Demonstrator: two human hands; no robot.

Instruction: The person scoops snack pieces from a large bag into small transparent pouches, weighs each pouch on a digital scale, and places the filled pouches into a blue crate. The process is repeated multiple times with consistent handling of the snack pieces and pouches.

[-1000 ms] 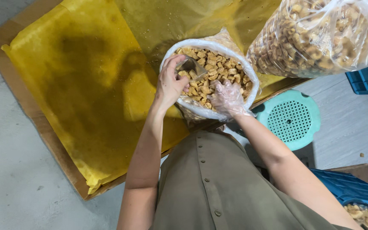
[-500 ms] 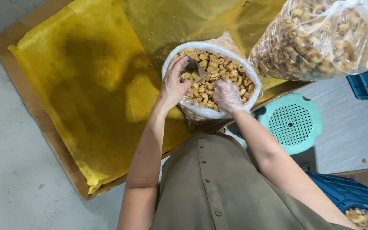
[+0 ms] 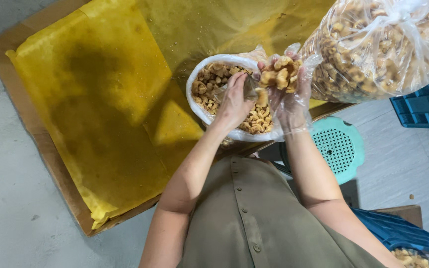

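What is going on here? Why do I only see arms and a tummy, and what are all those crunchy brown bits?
The camera sits on a person's head and looks down, so you see their own arms and olive shirt, not a face. There is no machine, just two hands. The right hand wears a thin clear plastic glove and holds up a small heap of golden-brown fried snack pieces. The left hand is bare and rests at the open small bag of the same snack. A much bigger clear bag full of it lies to the right. Everything sits on yellow paper spread over a brown board. A green plastic stool stands on the floor below.
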